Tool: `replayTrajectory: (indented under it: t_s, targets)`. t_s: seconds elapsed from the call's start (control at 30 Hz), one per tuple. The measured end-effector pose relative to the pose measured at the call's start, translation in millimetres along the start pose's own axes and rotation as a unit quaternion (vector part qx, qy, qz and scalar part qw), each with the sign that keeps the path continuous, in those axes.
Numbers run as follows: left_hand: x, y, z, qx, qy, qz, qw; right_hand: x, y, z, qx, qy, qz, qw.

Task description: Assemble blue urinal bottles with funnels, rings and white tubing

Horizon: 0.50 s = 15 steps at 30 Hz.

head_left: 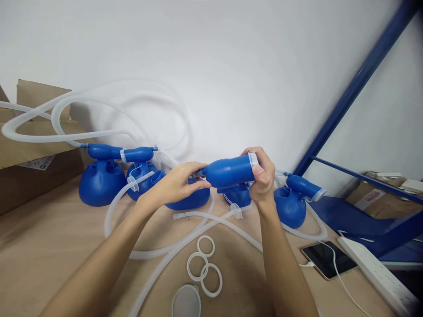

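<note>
Both hands hold a blue plastic bottle-shaped part point(228, 171) raised above the table, lying sideways. My right hand point(263, 174) is wrapped round its wide right end, with the thumb on a translucent white cap point(253, 159). At the narrow left end, the thumb and fingers of my left hand point(181, 179) close on the small tip. Behind and below the hands stand several blue rounded containers, among them one at the left point(102, 182) and one at the right point(291, 207). Translucent hoses point(188, 240) run across the table beneath my wrists.
White rings point(211, 280) and a round translucent lid point(187, 301) lie at the front. Cardboard boxes point(39, 185) stand left. A phone point(328, 259), a power strip point(376, 275) and a blue metal frame point(350, 97) are at the right.
</note>
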<state>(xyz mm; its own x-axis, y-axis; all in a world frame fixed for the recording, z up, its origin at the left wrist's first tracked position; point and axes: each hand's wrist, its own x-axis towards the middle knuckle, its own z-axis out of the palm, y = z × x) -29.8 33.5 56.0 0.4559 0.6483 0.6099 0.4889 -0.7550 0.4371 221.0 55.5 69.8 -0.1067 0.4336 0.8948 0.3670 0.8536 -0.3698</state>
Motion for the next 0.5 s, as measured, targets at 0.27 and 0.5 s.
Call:
replayTrajectory:
  t_s: [0.27,0.5]
  targets:
    - [-2.9,0.5,21.6,0.025,0.037,-0.005,0.999,-3.7,-4.9,-1.8,-0.017,0.063,-0.017,0.998]
    - [-4.3,-6.0,38.1,0.017,0.077,-0.041,0.996,-5.0,1.0,-5.6,-0.041,0.064,-0.010,0.997]
